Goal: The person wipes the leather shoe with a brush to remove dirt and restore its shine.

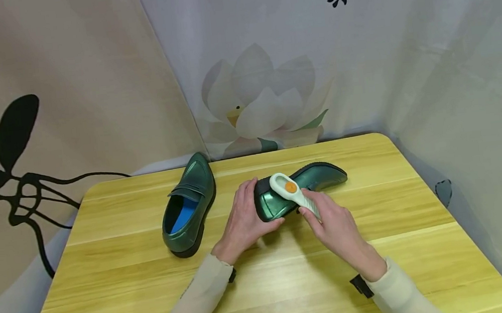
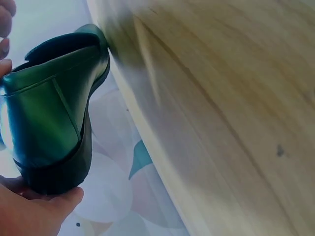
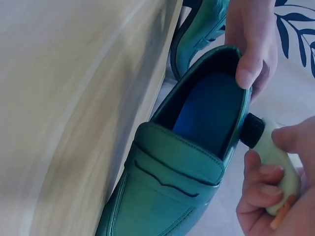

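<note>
My left hand grips the heel end of a shiny dark green loafer, which is tilted on its side with its toe to the right. The left wrist view shows the loafer's back and fingers at its heel and rim. My right hand holds a pale shoe brush with an orange spot. Seen from the right wrist, the brush's black head is right at the loafer's side, just below the opening. Blue lining shows inside the shoe.
A matching green loafer stands upright on the wooden table, left of my hands, toe toward the back edge. Behind the table hangs a pale curtain with flower and leaf prints.
</note>
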### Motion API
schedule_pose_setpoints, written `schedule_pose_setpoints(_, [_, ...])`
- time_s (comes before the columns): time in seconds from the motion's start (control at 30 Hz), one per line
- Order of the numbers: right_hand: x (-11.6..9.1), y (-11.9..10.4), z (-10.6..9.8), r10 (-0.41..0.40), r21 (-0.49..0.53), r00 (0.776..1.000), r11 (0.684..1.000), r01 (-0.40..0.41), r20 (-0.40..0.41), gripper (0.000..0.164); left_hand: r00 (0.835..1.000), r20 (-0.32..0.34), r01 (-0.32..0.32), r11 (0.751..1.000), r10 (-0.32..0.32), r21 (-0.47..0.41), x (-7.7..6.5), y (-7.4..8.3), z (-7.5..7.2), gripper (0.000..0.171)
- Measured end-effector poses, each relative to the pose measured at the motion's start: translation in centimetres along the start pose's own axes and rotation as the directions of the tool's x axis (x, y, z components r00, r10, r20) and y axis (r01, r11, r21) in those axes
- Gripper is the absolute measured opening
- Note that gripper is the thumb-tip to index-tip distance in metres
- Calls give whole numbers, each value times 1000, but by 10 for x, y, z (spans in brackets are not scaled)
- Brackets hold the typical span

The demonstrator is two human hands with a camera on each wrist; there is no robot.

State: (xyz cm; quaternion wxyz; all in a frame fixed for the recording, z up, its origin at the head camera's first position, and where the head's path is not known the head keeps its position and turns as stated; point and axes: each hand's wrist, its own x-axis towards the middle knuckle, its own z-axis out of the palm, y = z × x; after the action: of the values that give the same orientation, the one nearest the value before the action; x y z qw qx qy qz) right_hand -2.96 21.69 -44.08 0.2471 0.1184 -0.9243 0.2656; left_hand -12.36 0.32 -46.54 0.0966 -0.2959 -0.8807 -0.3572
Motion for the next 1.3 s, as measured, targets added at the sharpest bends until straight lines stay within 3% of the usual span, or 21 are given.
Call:
schedule_pose_setpoints(0.27, [-2,-2,0,-125,32,988,992,122,89,45,1000,5,30,999,-30,-40,3,-3,-2,113])
schedule_pose_setpoints(0.43, [1,7,-3,-26,-9,999,1000,26,36,44,997,33,68,996,-67,-57,5,-4,-3,109])
schedule_pose_setpoints(0.53, [1,10,-5,12,-11,999,1000,-12,45,44,995,44,88,994,-85,-67,5,-5,-3,109])
schedule_pose_setpoints(0.7, [0,6,-4,-65,31,991,998,62,118,47,995,42,98,991,-95,-89,7,-6,-3,110])
schedule_pose_setpoints(0.8, [-1,8,-4,-85,32,990,996,82,114,47,992,50,116,988,-112,-104,7,-7,-3,111])
schedule_pose_setpoints(0.93, [-1,23,-7,-30,5,998,1000,30,62,46,986,68,158,979,-150,-127,6,-10,-2,111])
schedule_pose_setpoints(1.13, [-1,51,-16,122,-7,992,993,-122,-18,43,980,85,189,973,-179,-132,6,-11,-2,112])
schedule_pose_setpoints(1.3, [-2,43,-13,130,14,992,991,-130,-5,44,980,82,190,973,-181,-127,5,-11,-2,111])
